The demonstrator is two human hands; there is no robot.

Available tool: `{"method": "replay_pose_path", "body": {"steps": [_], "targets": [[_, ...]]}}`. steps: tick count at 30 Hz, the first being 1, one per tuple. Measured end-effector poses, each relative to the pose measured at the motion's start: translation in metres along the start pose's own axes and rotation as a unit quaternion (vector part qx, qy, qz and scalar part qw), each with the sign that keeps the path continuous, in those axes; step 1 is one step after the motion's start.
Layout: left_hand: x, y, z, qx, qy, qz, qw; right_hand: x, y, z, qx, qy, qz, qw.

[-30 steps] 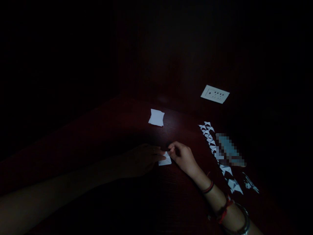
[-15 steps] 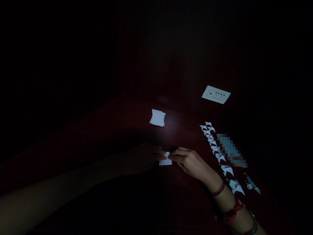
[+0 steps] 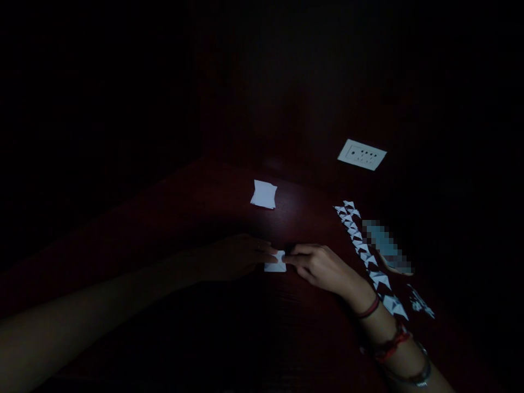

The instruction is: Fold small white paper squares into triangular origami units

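Observation:
A small white piece of paper (image 3: 275, 266) with crease lines lies flat on the dark red table. From the left, my left hand (image 3: 245, 256) reaches in with fingers stretched out, their tips pressing on the paper; this hand is in deep shadow. My right hand (image 3: 321, 267) has its fingers curled, the index fingertip touching the paper's right edge. Beyond both hands sits a stack of white paper squares (image 3: 264, 195). Several folded white paper pieces (image 3: 360, 245) run in a line along the right, beside my right forearm.
A white socket plate (image 3: 362, 154) is at the back right. Right of the folded pieces lies a blurred-out bluish object (image 3: 387, 245). Nearer to me is a small black-and-white item (image 3: 421, 302) I cannot make out. The surroundings are very dark.
My right hand's fingers have curled in more, with the index finger still at the paper. My left hand stays nearly where it was. The whole view has shifted slightly.

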State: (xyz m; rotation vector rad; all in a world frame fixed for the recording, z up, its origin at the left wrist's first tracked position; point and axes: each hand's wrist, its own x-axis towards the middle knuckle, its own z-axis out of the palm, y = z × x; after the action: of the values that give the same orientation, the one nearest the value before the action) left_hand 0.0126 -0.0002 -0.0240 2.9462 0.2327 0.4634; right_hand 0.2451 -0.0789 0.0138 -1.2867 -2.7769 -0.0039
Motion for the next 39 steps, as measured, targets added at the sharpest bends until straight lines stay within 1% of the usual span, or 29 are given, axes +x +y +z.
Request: {"method": "replay_pose_path", "body": {"steps": [5, 8, 10, 14, 18, 23, 28, 31, 35, 39], "targets": [[0.0, 0.002, -0.004, -0.01, 0.004, -0.004, 1.0, -0.007, 0.005, 0.001, 0.027, 0.005, 0.011, 1.0], [0.002, 0.003, -0.007, -0.017, 0.009, 0.001, 1.0, -0.01, 0.009, 0.005, 0.05, 0.031, 0.028, 0.998], [0.003, 0.003, -0.008, -0.017, 0.009, 0.0, 1.0, -0.008, 0.008, 0.008, 0.064, 0.042, 0.026, 0.997], [0.004, 0.003, -0.008, -0.01, 0.003, -0.007, 1.0, -0.001, 0.001, 0.01, 0.061, 0.031, 0.006, 0.998], [0.004, 0.002, -0.007, -0.014, 0.012, 0.001, 1.0, 0.002, -0.004, 0.01, 0.046, 0.025, 0.005, 0.999], [0.004, 0.0, -0.006, -0.02, 0.031, 0.003, 0.999, 0.001, -0.004, 0.009, 0.043, 0.023, 0.007, 0.999], [0.005, 0.0, -0.006, -0.002, 0.021, 0.006, 1.0, 0.003, -0.005, 0.008, 0.026, 0.019, 0.005, 0.999], [0.005, -0.003, -0.003, 0.007, 0.018, 0.006, 1.0, 0.003, -0.005, 0.007, 0.021, 0.017, 0.003, 1.0], [0.003, -0.008, 0.002, 0.003, 0.024, 0.01, 1.0, 0.001, -0.004, 0.007, 0.029, 0.018, 0.006, 0.999], [0.0, -0.011, 0.002, -0.01, 0.021, 0.027, 0.999, -0.002, 0.0, 0.009, 0.047, 0.023, 0.01, 0.999]]}}
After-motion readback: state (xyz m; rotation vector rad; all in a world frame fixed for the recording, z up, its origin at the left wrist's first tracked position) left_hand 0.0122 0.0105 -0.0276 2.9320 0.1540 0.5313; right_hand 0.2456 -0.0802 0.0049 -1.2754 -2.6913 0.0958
